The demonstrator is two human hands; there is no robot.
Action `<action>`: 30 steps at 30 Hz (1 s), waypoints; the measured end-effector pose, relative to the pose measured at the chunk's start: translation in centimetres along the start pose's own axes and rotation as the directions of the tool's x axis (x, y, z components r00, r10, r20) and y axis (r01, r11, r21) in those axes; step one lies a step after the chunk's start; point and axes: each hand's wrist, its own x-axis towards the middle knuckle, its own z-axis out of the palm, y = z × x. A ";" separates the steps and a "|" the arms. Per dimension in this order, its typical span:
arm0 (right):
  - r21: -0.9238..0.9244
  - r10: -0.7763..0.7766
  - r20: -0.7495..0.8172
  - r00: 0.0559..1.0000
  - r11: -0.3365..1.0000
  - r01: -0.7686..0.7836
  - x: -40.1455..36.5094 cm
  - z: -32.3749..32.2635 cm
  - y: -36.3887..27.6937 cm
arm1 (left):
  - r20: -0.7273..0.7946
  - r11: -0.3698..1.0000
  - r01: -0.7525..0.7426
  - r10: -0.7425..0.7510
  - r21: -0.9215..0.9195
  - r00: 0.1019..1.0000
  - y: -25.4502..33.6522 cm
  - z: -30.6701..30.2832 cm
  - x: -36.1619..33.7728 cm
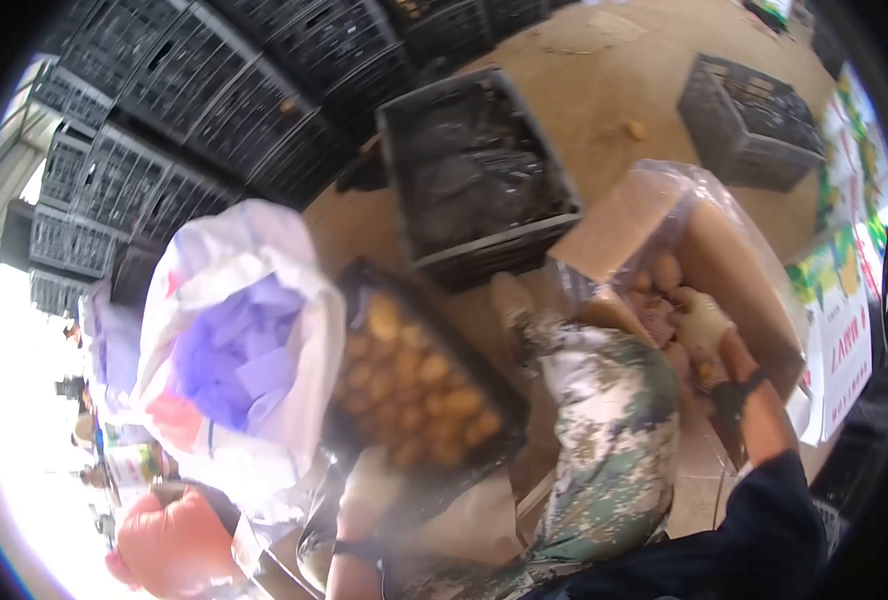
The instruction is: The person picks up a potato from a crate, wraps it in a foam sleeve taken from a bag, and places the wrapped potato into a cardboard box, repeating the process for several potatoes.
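My right hand [702, 322], in a pale glove, reaches into an open cardboard box [754, 290] lined with clear plastic. Round brown produce [664, 270] and pink netting lie beside its fingers; what it grips, if anything, is too small to tell. My left hand [372, 490], also gloved, is smeared by motion near the lower edge of a black crate [509, 410] full of potato-like produce [414, 385]. Its fingers cannot be made out. Left of that crate stands a white sack [314, 260] holding purple and pink wrapping pieces [239, 350].
A black crate [404, 150] lined with dark plastic stands ahead, and a grey crate [734, 160] farther right. Stacked black crates [184, 90] line the upper left. Printed cartons [839, 340] stand at the right. Another person's orange sleeve [174, 540] shows at the lower left.
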 end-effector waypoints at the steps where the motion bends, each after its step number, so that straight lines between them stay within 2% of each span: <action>1: 0.214 -0.144 0.023 0.989 0.967 0.136 0.1 -0.8 -0.1 | 0.010 1.000 0.003 -0.003 0.003 1.000 0.3 -0.5 0.5; 2: 0.068 -0.273 -0.098 0.957 0.958 0.280 -0.4 -1.8 -1.7 | 0.074 1.000 0.006 -0.006 0.000 0.997 1.1 -1.2 1.5; 3: 0.362 -0.119 -0.150 0.981 0.917 0.167 -1.7 -2.0 -4.6 | 0.139 1.000 0.004 -0.004 -0.003 0.990 2.0 -1.8 2.6; 4: 0.416 -0.205 -0.201 0.958 0.867 0.273 -3.4 -2.2 -7.9 | 0.205 1.000 -0.005 0.006 -0.009 0.979 2.4 -2.0 3.4; 6: 0.342 -0.356 -0.149 0.923 0.857 0.385 -6.6 -2.0 -14.6 | 0.280 0.992 -0.072 0.041 0.101 0.959 0.7 -0.1 5.9; 8: 0.208 -0.501 0.036 0.865 0.850 0.484 -8.4 0.3 -20.6 | 0.311 0.985 -0.058 0.006 0.160 0.950 -1.6 3.2 7.7; 10: 0.141 -0.663 0.249 0.707 0.746 0.650 -8.4 4.7 -25.1 | 0.334 0.971 0.057 -0.135 0.233 0.933 -1.8 4.9 8.6; 11: -0.030 -0.739 0.359 0.570 0.601 0.799 -7.7 7.3 -26.8 | 0.371 0.947 0.113 -0.225 0.299 0.901 -1.0 4.9 8.8; 12: -0.169 -0.762 0.488 0.425 0.395 0.903 -6.8 10.0 -28.4 | 0.368 0.945 0.135 -0.244 0.297 0.897 -1.4 5.7 9.2; 14: -0.182 -0.745 0.577 0.336 0.283 0.942 -6.4 15.2 -32.0 | 0.330 0.949 0.154 -0.243 0.274 0.912 -2.7 7.3 9.3; 16: -0.077 -0.968 0.235 0.091 0.075 0.994 -5.7 20.8 -34.9 | 0.252 0.963 0.148 -0.205 0.227 0.946 -4.3 9.3 9.6; 17: -0.003 -0.987 0.160 -0.020 -0.021 1.000 -5.4 22.9 -36.5 | 0.211 0.967 0.151 -0.194 0.206 0.958 -4.9 10.3 9.8; 18: -0.028 -0.986 0.164 -0.032 -0.037 0.999 -6.4 23.6 -39.3 | 0.175 0.968 0.157 -0.192 0.196 0.966 -5.2 11.4 10.0; 20: -0.030 -0.991 0.125 0.039 0.035 0.999 -7.1 26.2 -43.5 | 0.113 0.971 0.175 -0.194 0.164 0.974 -5.8 13.2 10.6; 22: -0.133 -0.972 0.178 0.150 0.128 0.983 -7.5 28.6 -47.6 | 0.049 0.974 0.184 -0.192 0.131 0.980 -6.0 14.8 11.5; 23: -0.094 -0.920 0.304 0.246 0.228 0.969 -6.9 30.3 -49.2 | 0.020 0.975 0.187 -0.191 0.118 0.981 -6.2 15.6 11.7; 26: -0.350 -0.834 0.476 0.279 0.112 0.930 -6.0 35.0 -51.6 | 0.028 0.984 0.157 -0.159 0.082 0.987 -6.6 15.9 11.9; 27: -0.355 -0.792 0.537 0.290 0.100 0.929 -5.9 35.9 -52.4 | 0.056 0.983 0.145 -0.152 0.115 0.987 -6.2 15.1 11.4; 28: -0.355 -0.779 0.539 0.320 0.135 0.925 -5.8 36.7 -53.2 | 0.084 0.980 0.131 -0.145 0.146 0.986 -5.8 14.0 10.9; 30: -0.358 -0.748 0.542 0.383 0.207 0.911 -5.2 38.2 -54.5 | 0.071 0.973 0.078 -0.095 0.219 0.993 -6.1 15.8 11.2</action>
